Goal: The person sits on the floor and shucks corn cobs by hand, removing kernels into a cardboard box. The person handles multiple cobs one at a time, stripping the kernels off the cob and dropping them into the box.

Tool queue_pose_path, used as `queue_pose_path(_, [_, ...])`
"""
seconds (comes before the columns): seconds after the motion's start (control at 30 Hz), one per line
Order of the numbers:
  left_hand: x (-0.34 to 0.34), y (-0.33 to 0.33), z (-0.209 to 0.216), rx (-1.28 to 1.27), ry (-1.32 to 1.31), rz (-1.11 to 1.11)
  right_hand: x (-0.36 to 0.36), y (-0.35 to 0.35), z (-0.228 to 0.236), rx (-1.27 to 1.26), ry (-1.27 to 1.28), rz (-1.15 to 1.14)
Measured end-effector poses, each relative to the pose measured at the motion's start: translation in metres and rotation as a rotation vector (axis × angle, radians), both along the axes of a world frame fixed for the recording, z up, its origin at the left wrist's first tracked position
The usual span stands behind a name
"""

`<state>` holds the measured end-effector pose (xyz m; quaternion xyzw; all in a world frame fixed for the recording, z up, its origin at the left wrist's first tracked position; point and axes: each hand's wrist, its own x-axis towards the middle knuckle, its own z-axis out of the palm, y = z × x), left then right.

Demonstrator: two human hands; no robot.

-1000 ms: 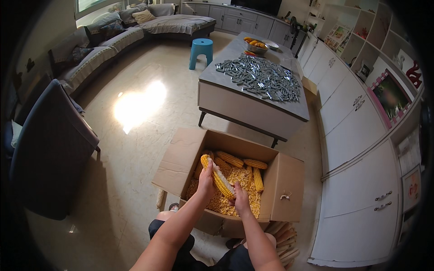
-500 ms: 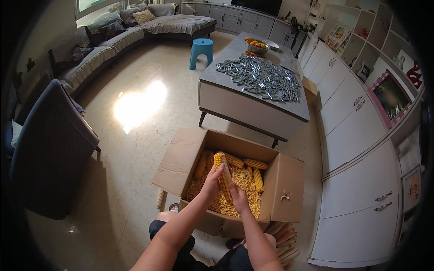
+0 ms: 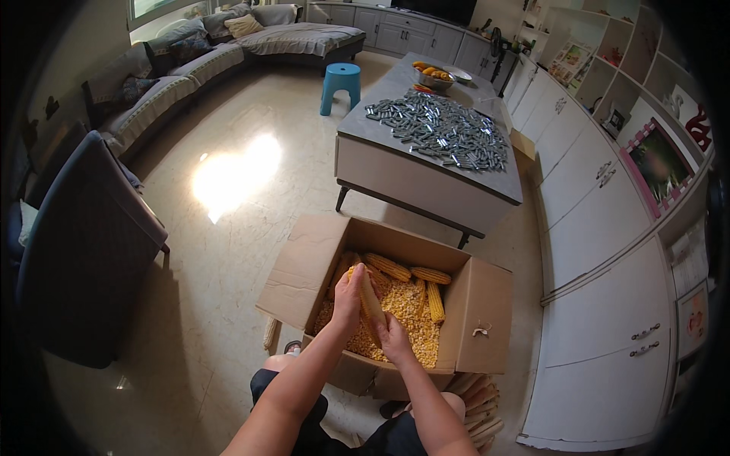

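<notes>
An ear of corn (image 3: 370, 302), partly stripped to its pale cob, slants across the open cardboard box (image 3: 300, 266). My left hand (image 3: 348, 295) is closed around its upper end. Lower down, my right hand (image 3: 394, 340) grips the other end, the fingers partly hidden behind it. Loose yellow kernels (image 3: 411, 323) cover the bottom of the box beneath both hands. Along the far inner side lie whole ears, among them one ear (image 3: 388, 266) behind the held one and another ear (image 3: 435, 302) toward the right wall.
Bare cobs (image 3: 479, 410) are piled on the floor right of the box, and a single cob (image 3: 270, 333) lies to its left. Beyond stands a table (image 3: 426, 163) strewn with small shiny cylinders (image 3: 449, 129). A blue stool (image 3: 340, 87), a dark chair (image 3: 84, 251) and white cabinets (image 3: 601, 334) stand around.
My left hand has rolled over the top of the ear and now covers more of it. The ear has turned, showing more of its pale stripped side. My right hand has shifted slightly down and left.
</notes>
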<state>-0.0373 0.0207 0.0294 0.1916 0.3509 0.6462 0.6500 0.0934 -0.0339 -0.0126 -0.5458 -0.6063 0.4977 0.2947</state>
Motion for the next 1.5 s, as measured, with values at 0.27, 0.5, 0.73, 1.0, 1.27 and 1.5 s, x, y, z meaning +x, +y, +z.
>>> queue_pose_path(0.27, [0.003,-0.002,-0.004,0.118,0.159,0.002,0.001,0.000,-0.007,0.000,0.250,-0.044])
queue_pose_path(0.5, [-0.001,-0.004,0.007,0.055,-0.114,-0.087,-0.002,0.001,-0.003,-0.008,0.305,-0.037])
queue_pose_path(0.73, [0.000,-0.003,0.002,-0.014,-0.031,-0.053,-0.001,0.001,-0.004,-0.065,0.276,-0.007])
queue_pose_path(1.0, [0.000,-0.001,-0.008,-0.044,0.117,-0.025,0.001,-0.002,-0.003,-0.037,0.133,0.019])
queue_pose_path(1.27, [0.002,-0.003,-0.001,0.019,-0.078,-0.138,-0.001,0.002,-0.006,-0.073,0.338,-0.078])
queue_pose_path(1.5, [0.005,-0.003,-0.012,0.057,0.120,-0.102,-0.002,-0.001,-0.010,-0.132,0.341,-0.082])
